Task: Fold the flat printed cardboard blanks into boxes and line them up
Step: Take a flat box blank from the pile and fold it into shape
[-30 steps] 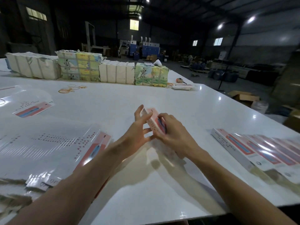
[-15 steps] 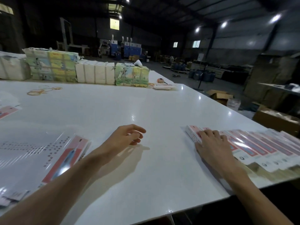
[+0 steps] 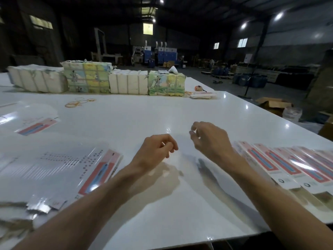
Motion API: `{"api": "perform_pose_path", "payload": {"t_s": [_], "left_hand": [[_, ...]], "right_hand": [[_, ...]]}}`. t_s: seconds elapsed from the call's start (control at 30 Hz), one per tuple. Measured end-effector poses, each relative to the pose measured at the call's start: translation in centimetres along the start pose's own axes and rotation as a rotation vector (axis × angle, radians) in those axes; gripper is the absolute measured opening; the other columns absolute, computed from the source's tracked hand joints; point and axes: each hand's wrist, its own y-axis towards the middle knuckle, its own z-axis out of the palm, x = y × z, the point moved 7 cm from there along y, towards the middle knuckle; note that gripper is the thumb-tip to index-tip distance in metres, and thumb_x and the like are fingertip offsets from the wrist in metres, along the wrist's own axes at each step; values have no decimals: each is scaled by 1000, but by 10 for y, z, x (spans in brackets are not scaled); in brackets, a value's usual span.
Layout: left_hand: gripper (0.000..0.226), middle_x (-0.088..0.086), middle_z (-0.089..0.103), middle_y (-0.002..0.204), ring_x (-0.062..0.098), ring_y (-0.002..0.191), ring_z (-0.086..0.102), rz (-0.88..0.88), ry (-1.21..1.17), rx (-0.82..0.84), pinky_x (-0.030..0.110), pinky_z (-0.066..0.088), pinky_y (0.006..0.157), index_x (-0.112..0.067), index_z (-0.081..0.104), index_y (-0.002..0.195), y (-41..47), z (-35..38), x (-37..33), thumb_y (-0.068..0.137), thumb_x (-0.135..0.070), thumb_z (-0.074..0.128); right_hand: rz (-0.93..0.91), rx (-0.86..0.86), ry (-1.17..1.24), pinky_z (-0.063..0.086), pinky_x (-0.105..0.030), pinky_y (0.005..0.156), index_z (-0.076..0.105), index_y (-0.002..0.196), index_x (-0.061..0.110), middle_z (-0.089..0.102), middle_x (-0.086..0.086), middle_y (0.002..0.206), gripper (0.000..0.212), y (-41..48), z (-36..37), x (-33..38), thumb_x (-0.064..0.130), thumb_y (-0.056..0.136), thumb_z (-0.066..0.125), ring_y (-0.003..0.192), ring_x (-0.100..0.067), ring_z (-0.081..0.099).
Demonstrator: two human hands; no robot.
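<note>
Both my hands hover over the middle of the white table and hold nothing. My left hand has its fingers loosely curled. My right hand is relaxed, fingers bent downward. A row of folded pink-and-white boxes lies side by side to the right of my right hand, along the table's right edge. A stack of flat printed blanks with a red-and-blue stripe lies to the left of my left arm. Another flat blank lies farther back on the left.
Bundled stacks of printed paper line the table's far edge. Loose rubber bands lie in front of them. A small pile of cards and a tape measure sit at the far right corner. Cardboard cartons stand on the floor beyond.
A second ago both hands held a box between them. My right hand then laid it at the left end of the row and has now lifted away toward the middle, empty.
</note>
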Motion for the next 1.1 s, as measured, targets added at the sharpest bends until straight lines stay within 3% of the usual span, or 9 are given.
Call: {"api": "perform_pose_path", "payload": {"t_s": [0.13,0.27,0.4,0.53,0.67,0.8,0.87,0.97,1.1], "left_hand": [[20,-12,72,77,8,69,66,36,284,-111,32,56,73,-30,71,84,4,-28,-15,96,-18,59],[10,-1,75,100,21,90,68,-174,616,0,38,58,84,-29,67,104,10,-62,-16,101,-32,58],[39,8,70,120,28,106,65,-470,1009,241,33,50,83,-15,65,122,0,-101,-5,99,-46,67],[87,5,70,125,27,114,66,-832,1246,453,39,52,102,-14,61,132,-33,-132,10,70,-73,82],[98,3,72,119,24,109,69,-933,1244,493,37,54,101,-15,61,131,-43,-138,24,60,-76,86],[97,2,72,115,21,101,70,-881,1237,486,35,57,90,-16,59,130,-44,-141,34,59,-76,87],[81,2,73,109,20,95,74,-797,1118,471,37,61,89,-15,57,126,-36,-141,35,71,-66,87],[33,-2,74,101,15,87,76,-646,822,456,30,63,73,-17,56,123,-19,-130,24,103,-42,63],[13,-11,74,101,11,85,75,-475,388,289,27,58,68,-34,65,111,5,-106,9,106,-43,57]], "right_hand": [[-28,13,97,51,-39,65,61,96,16,66,2,78,19,5,37,41,26,103,47,74,-26,61],[13,92,259,52,-38,73,64,101,22,71,3,80,16,-1,62,33,26,101,48,78,-27,63],[60,110,373,54,-37,76,66,97,24,72,7,76,17,-1,64,20,26,101,50,76,-21,66],[59,86,426,51,-36,73,68,97,23,69,8,78,17,2,62,21,24,101,51,77,-22,64],[46,96,449,49,-35,71,68,94,24,66,10,75,17,2,63,25,23,100,52,76,-20,62],[56,91,459,46,-33,68,69,95,25,66,11,75,17,2,64,23,23,99,52,76,-19,61],[61,86,465,45,-33,68,69,96,25,66,12,75,17,3,64,22,23,99,52,76,-18,62],[56,85,486,45,-33,68,70,96,26,65,14,73,17,2,66,23,23,99,53,74,-15,63],[48,-16,580,56,-38,73,70,98,27,68,9,73,16,4,58,23,22,102,55,72,-16,68]]}}
